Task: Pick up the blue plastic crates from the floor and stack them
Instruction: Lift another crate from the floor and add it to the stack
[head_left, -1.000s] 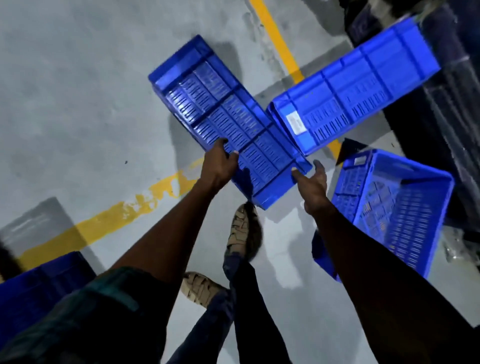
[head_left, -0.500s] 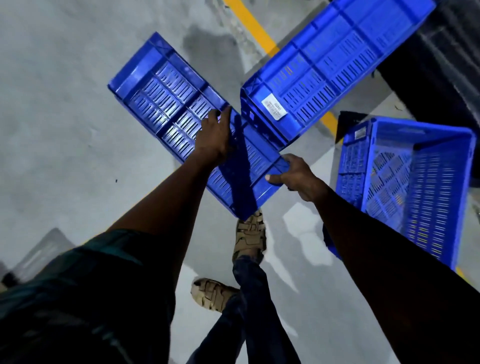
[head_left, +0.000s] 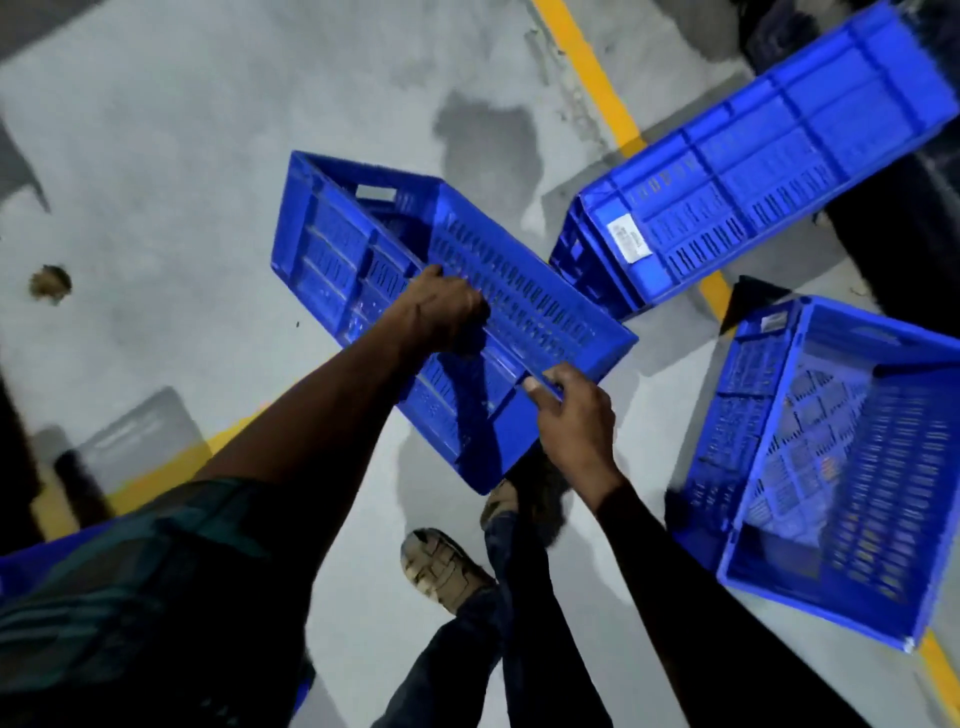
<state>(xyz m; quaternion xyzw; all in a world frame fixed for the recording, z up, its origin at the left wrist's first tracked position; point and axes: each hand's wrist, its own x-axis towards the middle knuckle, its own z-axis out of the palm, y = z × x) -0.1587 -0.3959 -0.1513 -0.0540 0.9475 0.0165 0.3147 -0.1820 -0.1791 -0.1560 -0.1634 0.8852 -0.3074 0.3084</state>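
1. Grey concrete floor (head_left: 171, 156) fills the head view, kinda blotchy, with a yellow painted line (head_left: 589, 67) running off toward the top and another yellow strip lower left. Small brownish spot (head_left: 50, 283) sits on the floor at the left

2. Held crate (head_left: 524, 306) is the blue slotted one in the middle, up off the floor and tilted, its open side turned away toward the upper left so you mostly see a long slotted wall and the underside

3. Left hand (head_left: 441, 312) has its fingers curled over the crate's long edge, proper grip. Right hand (head_left: 574, 415) pinches the near corner edge, thumb on top and fingers tucked under

4. Second crate (head_left: 769, 156) lies on its side at the upper right, across the yellow line, with a white label (head_left: 629, 239) on the wall facing the camera. Its near end sits just beside the held crate; can't tell if they touch

5. Third crate (head_left: 841, 467) is on the right, tipped so its open mouth faces the camera, pretty motion-blurred

6. Bottom of frame: dark trouser legs and a tan sandal (head_left: 441, 569) on the floor, a second foot partly hidden under the held crate. A bit of blue shows at the lower left edge, too cut off to say what it is
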